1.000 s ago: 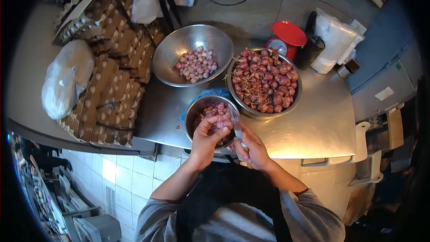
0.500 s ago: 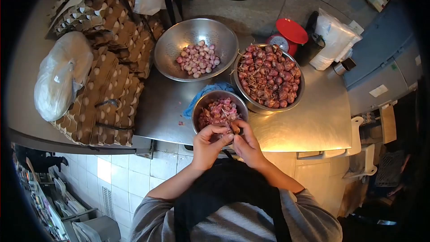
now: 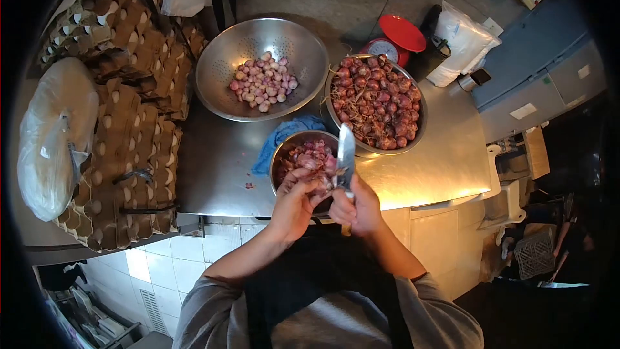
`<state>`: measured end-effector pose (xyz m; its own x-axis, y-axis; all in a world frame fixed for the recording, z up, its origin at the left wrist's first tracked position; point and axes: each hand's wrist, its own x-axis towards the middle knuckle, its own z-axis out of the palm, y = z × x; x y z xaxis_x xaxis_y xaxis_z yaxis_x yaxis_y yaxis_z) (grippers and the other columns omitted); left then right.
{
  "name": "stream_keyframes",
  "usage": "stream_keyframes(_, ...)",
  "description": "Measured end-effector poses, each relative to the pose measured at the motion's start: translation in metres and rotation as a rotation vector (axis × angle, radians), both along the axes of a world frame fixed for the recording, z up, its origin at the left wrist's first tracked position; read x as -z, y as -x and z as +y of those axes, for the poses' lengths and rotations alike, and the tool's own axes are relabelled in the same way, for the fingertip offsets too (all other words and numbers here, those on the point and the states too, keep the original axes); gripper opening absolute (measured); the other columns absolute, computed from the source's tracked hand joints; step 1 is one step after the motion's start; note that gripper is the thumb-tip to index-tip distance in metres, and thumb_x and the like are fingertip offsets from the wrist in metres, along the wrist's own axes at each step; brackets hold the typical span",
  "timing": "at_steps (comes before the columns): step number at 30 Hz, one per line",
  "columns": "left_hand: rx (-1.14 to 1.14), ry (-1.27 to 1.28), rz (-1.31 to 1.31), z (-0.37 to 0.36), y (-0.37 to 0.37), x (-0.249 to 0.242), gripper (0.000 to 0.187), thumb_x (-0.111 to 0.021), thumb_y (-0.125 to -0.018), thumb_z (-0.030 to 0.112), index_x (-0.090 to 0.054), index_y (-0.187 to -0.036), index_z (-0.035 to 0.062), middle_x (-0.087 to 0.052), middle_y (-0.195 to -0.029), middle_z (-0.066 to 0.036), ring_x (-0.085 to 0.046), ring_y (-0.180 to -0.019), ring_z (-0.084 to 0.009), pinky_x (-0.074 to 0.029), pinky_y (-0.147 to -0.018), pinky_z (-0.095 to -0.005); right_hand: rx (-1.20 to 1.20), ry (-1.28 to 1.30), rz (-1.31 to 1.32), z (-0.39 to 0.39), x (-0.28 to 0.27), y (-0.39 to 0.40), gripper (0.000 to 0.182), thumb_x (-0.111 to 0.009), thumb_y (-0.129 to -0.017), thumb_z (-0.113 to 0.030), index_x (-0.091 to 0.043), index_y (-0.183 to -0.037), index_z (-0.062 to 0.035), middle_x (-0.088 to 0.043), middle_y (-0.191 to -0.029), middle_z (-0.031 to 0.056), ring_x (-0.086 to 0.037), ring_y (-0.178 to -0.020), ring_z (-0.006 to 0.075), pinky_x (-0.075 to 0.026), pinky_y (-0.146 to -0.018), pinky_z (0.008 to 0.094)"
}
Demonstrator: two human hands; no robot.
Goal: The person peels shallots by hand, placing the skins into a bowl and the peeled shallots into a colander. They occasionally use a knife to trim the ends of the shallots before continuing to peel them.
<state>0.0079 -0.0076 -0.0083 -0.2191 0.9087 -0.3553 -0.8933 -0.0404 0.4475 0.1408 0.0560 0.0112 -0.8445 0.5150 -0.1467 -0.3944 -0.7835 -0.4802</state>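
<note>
My right hand (image 3: 357, 207) is closed around the handle of a knife (image 3: 346, 148), its blade pointing up and away from me. Close beside it, my left hand (image 3: 294, 203) pinches a shallot, mostly covered by the fingers, near the blade. Both hands are over the near side of a small metal bowl (image 3: 274, 167) of reddish-pink skins (image 3: 314, 155). Beyond it, a perforated colander (image 3: 210, 87) holds peeled pale-pink shallots (image 3: 263, 82). To its right, a deep metal bowl (image 3: 423, 115) is heaped with unpeeled shallots (image 3: 381, 100).
A blue cloth (image 3: 274, 142) lies behind the small bowl on the steel table (image 3: 445, 155). Stacked egg trays (image 3: 123, 161) and a filled plastic bag (image 3: 55, 136) crowd the left. A red kitchen scale (image 3: 402, 33) and a white plastic bag (image 3: 462, 42) stand at the back right.
The knife blade now stands raised in my right hand, which has turned and drawn slightly away from the left. The whole view has shifted, so the table things appear farther left.
</note>
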Motion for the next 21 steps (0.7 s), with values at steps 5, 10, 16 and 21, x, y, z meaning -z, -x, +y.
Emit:
stream_keyframes(5,0.057,0.06,-0.152,0.007,0.007,0.007,0.021,-0.043,-0.087,0.004,-0.043,-0.107,0.0003,-0.053,-0.104,-0.012,-0.055,-0.099,-0.0256,-0.044,-0.094,-0.0376,0.367,-0.369,-0.27,0.054,-0.013,-0.017,0.041,-0.038,-0.092,-0.042,-0.039,-0.121,-0.0136,-0.031,-0.045,-0.0037,-0.025,-0.032,0.0068,-0.021,-0.033,0.0211)
stream_keyframes(10,0.045,0.042,-0.094,0.011,0.001,0.004,0.022,-0.043,-0.089,0.003,-0.043,-0.111,-0.0004,-0.052,-0.102,-0.009,-0.053,-0.103,-0.0244,-0.043,-0.094,-0.0351,0.532,-0.527,-0.52,0.078,-0.02,-0.02,0.032,-0.043,-0.093,-0.026,-0.041,-0.123,-0.0168,-0.034,-0.054,-0.0046,-0.028,-0.04,0.0039,-0.022,-0.035,0.0181)
stream_keyframes(16,0.022,-0.019,-0.021,-0.001,0.002,0.006,0.024,-0.047,-0.089,0.006,-0.046,-0.114,0.0042,-0.052,-0.108,-0.006,-0.053,-0.102,-0.0179,-0.043,-0.093,-0.0337,0.158,-0.791,-0.572,0.0,0.022,-0.023,0.046,-0.044,-0.092,-0.015,-0.03,-0.135,-0.0038,-0.041,-0.115,0.0058,-0.039,-0.098,0.0124,-0.029,-0.082,0.0231)
stream_keyframes(21,0.039,-0.054,0.055,-0.013,0.0,0.008,0.028,-0.05,-0.088,0.008,-0.048,-0.117,0.0092,-0.055,-0.108,-0.001,-0.053,-0.1,-0.013,-0.043,-0.089,-0.0296,0.12,-0.983,-0.65,-0.028,0.028,-0.019,0.046,-0.045,-0.091,-0.014,-0.032,-0.133,-0.0008,-0.041,-0.132,0.0138,-0.042,-0.118,0.0179,-0.03,-0.098,0.027)
